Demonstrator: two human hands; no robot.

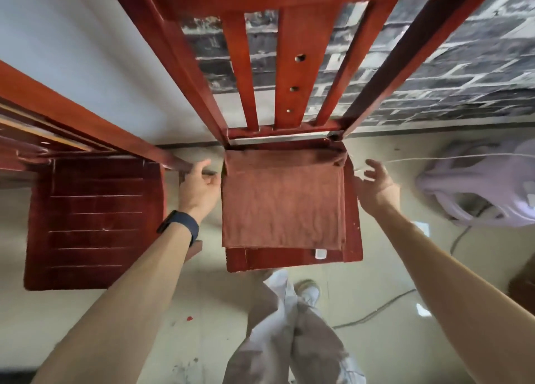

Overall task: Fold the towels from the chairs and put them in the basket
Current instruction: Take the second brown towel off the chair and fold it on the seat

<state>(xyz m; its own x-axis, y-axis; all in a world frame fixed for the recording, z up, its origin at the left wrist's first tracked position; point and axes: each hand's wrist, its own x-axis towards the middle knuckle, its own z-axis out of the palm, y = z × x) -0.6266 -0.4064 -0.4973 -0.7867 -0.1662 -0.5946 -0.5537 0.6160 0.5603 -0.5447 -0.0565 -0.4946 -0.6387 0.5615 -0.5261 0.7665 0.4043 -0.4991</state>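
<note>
A rust-brown towel (282, 201) lies folded flat on the seat of the red wooden chair (351, 238) in front of me, with a small white label at its near right corner. My left hand (199, 186) hovers just left of the towel's far left edge, fingers curled and holding nothing. On the other side my right hand (376, 180) is beside the towel's far right corner, fingers spread and empty. A lavender plastic basket (480, 186) stands on the floor at the right.
A second red chair (92, 221) with a slatted seat stands close on the left. Chair backs rise toward a brick-patterned wall. Cables (376, 311) run across the beige floor near my legs and shoes (308, 291).
</note>
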